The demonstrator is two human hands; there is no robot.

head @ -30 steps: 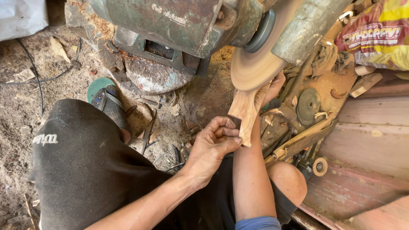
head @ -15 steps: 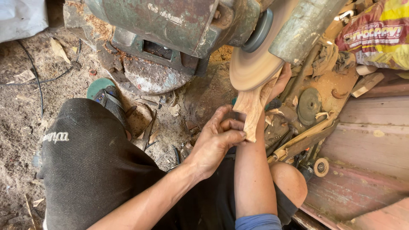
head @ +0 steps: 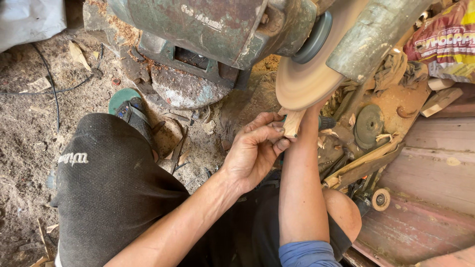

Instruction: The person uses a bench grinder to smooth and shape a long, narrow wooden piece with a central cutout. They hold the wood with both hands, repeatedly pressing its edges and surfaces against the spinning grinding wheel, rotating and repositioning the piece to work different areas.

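Observation:
A pale wooden piece (head: 292, 122) is pressed against the edge of a tan sanding disc (head: 311, 74) that spins on a green motor (head: 213, 29). My left hand (head: 255, 148) grips the lower end of the wood with its fingers curled around it. My right hand is hidden behind the disc; only its forearm (head: 302, 183) shows, running up to the wood from below. The top of the wooden piece is covered by the disc.
A green metal guard (head: 376, 29) slants beside the disc. Sawdust and wood chips cover the ground (head: 59, 113). My knee in black shorts (head: 109, 183) is at the left, above a sandal (head: 131, 111). Wood offcuts (head: 361, 163), a round metal disc (head: 368, 123) and a colourful bag (head: 445, 42) lie to the right.
The wooden piece has moved up behind the disc, so less of it shows. My left hand has slid up along it toward the disc.

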